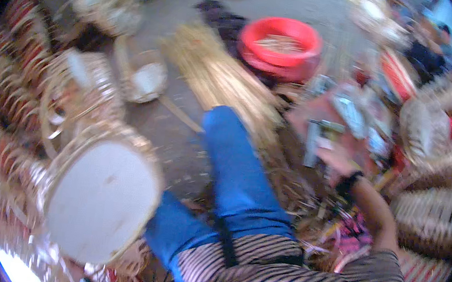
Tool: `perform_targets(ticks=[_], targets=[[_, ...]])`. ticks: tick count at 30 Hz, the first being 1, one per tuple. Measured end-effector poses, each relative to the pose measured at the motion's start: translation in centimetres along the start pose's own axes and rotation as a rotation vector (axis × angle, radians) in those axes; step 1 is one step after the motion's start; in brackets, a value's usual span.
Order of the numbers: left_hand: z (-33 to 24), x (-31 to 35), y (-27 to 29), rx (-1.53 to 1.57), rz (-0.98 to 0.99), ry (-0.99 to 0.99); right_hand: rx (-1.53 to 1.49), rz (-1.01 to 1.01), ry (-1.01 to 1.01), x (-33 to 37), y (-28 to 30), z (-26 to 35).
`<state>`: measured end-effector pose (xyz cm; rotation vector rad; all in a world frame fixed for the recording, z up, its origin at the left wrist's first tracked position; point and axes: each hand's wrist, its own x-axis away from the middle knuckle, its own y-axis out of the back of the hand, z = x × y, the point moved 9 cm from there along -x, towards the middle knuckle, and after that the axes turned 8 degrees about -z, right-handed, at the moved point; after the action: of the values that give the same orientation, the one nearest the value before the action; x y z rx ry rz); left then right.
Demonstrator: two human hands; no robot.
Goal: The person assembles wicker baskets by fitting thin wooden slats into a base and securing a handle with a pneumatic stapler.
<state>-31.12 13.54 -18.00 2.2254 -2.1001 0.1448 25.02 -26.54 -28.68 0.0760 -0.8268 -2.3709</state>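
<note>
A round woven basket [101,199] with a flat white base is tilted up at the lower left, its base facing me. My left hand [75,269] shows only as a sliver below the basket's lower rim; it appears to hold the basket, and its fingers are hidden. To the right of my knee, my right hand [337,159], with a dark band at its wrist, reaches out over a cluttered patch. Its fingers look stretched out, though blurred, and nothing shows in them. Just beyond the fingertips lie a small greenish item [330,134] and a grey strip-like object [311,143].
Stacked woven baskets [17,80] line the left side. Ahead lie a bundle of straw-coloured strips [220,69] and a red basin [248,36] containing short pale pieces. A handled basket [431,127] stands at the right, with a slatted one [433,215] nearer. Scraps litter the floor.
</note>
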Motion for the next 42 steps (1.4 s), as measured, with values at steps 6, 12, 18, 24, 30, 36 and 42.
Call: perform_targets(ticks=[6, 12, 18, 24, 30, 36, 42], targets=[[-5.5, 2.2, -4.0, 0.346, 0.120, 0.075, 0.582, -0.424, -0.083, -0.1, 10.2, -11.8], [-9.9, 3.9, -5.1, 0.305, 0.172, -0.291, 0.599, -0.385, -0.012, -3.1, 10.0, -11.2], [-13.5, 2.2, -4.9, 0.113, -0.113, -0.517, 0.455, -0.209, 0.152, -7.5, 4.6, -4.8], [-11.3, -0.2, -4.5, -0.233, -0.246, -0.574, 0.575, 0.207, 0.163, -8.0, -5.5, 1.2], [-6.1, -2.3, -3.3, -0.727, -0.273, -0.675, 0.696, 0.339, 0.100, -7.4, -5.3, -2.3], [-4.3, -5.2, -5.0, -1.174, -0.235, -0.758, 0.847, 0.227, 0.065, -5.3, 0.0, -8.9], [-5.6, -9.2, -7.2, -1.476, -0.191, -0.973, 0.895, 0.251, -0.050, -2.3, 0.8, -10.4]])
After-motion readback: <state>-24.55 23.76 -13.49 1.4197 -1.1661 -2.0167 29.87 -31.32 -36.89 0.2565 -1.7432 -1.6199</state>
